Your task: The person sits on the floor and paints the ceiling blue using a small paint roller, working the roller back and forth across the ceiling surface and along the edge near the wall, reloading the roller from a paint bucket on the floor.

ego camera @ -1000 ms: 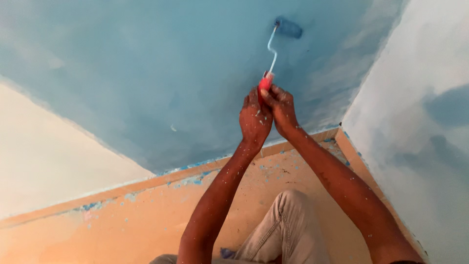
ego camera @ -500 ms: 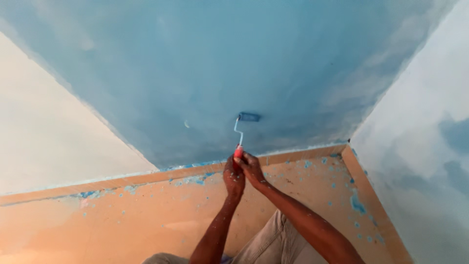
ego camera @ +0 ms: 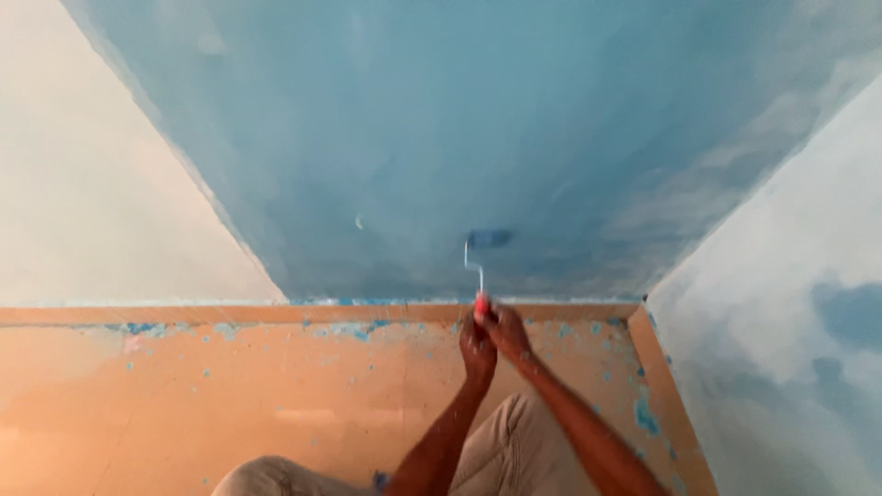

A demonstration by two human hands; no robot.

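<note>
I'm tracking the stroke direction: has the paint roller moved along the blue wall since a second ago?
Yes. The paint roller has come down the blue wall toward the orange skirting strip, gripped by the left hand and right hand.

No packages, labels, signs, screens visible

Orange floor (ego camera: 230,395), skirting (ego camera: 184,314), cream wall (ego camera: 92,184)

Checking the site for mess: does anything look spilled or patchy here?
Yes. Blue paint spatter dots the orange floor along the skirting, thickest near the right corner. The right wall is patchy, blue blotches over white. Both hands grip the roller.
</note>
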